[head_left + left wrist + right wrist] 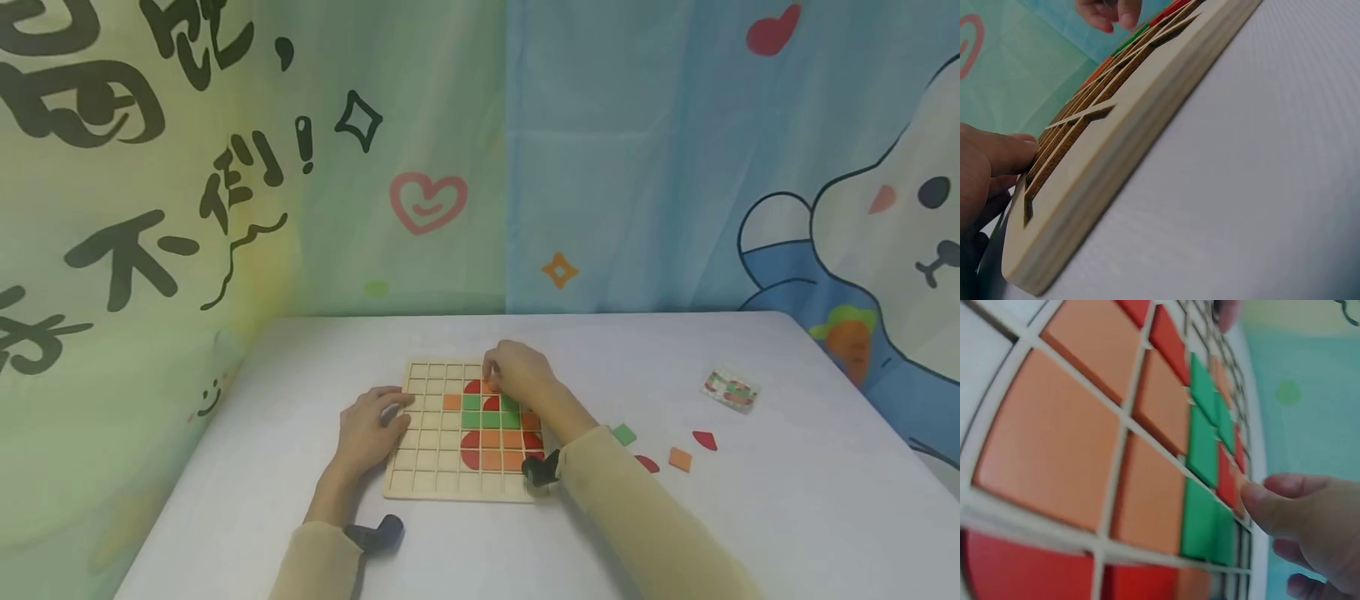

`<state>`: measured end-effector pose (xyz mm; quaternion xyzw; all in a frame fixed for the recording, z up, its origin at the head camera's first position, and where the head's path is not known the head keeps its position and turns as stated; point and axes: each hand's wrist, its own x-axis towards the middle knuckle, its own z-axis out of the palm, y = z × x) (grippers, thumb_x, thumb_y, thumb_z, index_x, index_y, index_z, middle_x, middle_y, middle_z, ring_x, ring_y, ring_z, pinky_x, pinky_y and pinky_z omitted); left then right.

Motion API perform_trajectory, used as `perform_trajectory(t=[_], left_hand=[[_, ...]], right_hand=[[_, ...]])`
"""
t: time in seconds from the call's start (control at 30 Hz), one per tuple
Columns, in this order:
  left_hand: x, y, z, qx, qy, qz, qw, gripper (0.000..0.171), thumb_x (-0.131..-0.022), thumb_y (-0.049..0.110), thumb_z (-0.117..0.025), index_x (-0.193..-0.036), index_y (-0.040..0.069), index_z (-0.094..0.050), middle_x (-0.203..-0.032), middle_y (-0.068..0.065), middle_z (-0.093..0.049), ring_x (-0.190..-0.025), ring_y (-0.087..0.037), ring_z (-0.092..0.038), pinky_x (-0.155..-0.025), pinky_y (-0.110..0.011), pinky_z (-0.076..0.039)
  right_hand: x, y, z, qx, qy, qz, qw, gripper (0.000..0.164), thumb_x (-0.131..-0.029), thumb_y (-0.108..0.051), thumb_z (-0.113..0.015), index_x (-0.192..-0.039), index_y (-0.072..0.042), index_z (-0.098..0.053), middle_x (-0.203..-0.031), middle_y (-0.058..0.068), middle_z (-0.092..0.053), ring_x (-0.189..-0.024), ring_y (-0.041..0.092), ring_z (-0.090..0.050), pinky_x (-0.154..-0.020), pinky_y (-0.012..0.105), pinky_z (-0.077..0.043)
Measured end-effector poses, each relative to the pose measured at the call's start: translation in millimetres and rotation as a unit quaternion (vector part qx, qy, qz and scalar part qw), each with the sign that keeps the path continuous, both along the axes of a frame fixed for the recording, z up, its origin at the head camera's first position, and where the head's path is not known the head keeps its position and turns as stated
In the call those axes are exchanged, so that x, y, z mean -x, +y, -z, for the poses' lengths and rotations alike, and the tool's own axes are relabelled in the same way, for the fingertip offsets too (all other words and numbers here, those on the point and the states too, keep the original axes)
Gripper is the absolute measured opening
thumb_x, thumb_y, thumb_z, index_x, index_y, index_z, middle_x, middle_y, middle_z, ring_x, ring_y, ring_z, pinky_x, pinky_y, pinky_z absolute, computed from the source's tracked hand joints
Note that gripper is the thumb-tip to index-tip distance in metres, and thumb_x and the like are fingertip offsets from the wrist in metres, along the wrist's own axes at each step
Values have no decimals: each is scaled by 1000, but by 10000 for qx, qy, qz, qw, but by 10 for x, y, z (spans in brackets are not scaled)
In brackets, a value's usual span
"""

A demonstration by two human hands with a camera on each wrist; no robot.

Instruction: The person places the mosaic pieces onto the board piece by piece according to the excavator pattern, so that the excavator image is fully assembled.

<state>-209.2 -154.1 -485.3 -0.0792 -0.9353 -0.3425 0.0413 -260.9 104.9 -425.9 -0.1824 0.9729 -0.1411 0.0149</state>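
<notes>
A square wooden grid board (423, 483) lies on the table, partly filled with orange, green and red tiles. At its left edge rests my left hand (367, 429), fingertips and thumb on the border. The left wrist view shows the thumb (1013, 153) over the board's rim. My right hand (521, 371) reaches over the far rows, its fingertips pinching an orange tile (1240, 481) at its cell. Beside that tile are a red rounded piece (472, 387) and green tiles (471, 402). Part of the orange tile is hidden behind the fingers.
Right of the board lie loose pieces: a green tile (624, 434), an orange tile (680, 459), a red quarter-round (706, 439) and another red piece (647, 463), near my right sleeve (637, 500). Farther back is a small pattern card (731, 390). A printed curtain (600, 167) hangs behind the table.
</notes>
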Motion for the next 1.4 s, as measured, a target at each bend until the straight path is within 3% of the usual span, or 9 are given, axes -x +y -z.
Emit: perform_trajectory(t=[0.2,0.33,0.53,0.7,0.87,1.17,1.4], left_hand=[[-23,3,24,62,99,-23,9999,29,-89,25,-61,-117,18,-65,-135,-8,-55,-132,-32,-42,-109,-62,-19],[-20,-32,12,97,78,-23,9999,29,-90,26,-61,-118,18,-65,-136,-8,-54,-133,-32,-41,-109,-61,-19],[-43,-74,-14,40,140,18,9999,29,-90,24,-61,-118,16,-65,-136,-10,-54,-132,-34,-42,-108,-62,-20],[-52,-86,-18,9,141,65,9999,30,-90,24,-60,-118,16,-64,-136,-11,-53,-132,-36,-41,-108,-63,-18],[-43,-79,-7,-36,128,78,9999,29,-91,26,-60,-118,16,-64,-136,-10,-54,-133,-35,-40,-108,-62,-17],[-34,-3,2,-61,41,107,9999,30,-91,28,-60,-119,17,-64,-137,-9,-53,-133,-33,-40,-110,-61,-17],[-23,16,8,-82,17,84,9999,30,-91,29,-60,-119,17,-64,-137,-8,-53,-133,-32,-40,-110,-60,-17]], right_hand=[[-190,390,-129,107,-690,-228,9973,13,-87,-24,-70,-98,-17,-69,-98,1,-64,-90,17,-59,-83,36,-51],[-493,833,-152,-59,-1030,-95,9946,15,-85,-22,-71,-99,-17,-69,-96,0,-63,-86,15,-57,-79,34,-51],[-980,1378,-70,55,-880,462,9950,22,-81,-22,-74,-102,-16,-68,-93,-2,-62,-88,15,-58,-81,37,-53],[-1217,1637,-2,220,-736,602,9952,25,-76,-24,-78,-97,-16,-68,-87,-4,-60,-76,11,-53,-71,29,-50],[-1318,1737,55,328,-716,685,9945,26,-76,-25,-79,-98,-18,-68,-82,-8,-57,-74,8,-50,-66,23,-47],[-1391,1735,90,130,-429,593,9972,21,-76,-20,-78,-95,-17,-68,-79,-10,-57,-74,6,-52,-69,26,-51],[-1351,1662,57,184,-692,651,9953,22,-75,-19,-80,-89,-19,-63,-78,-10,-57,-77,8,-53,-72,26,-53]])
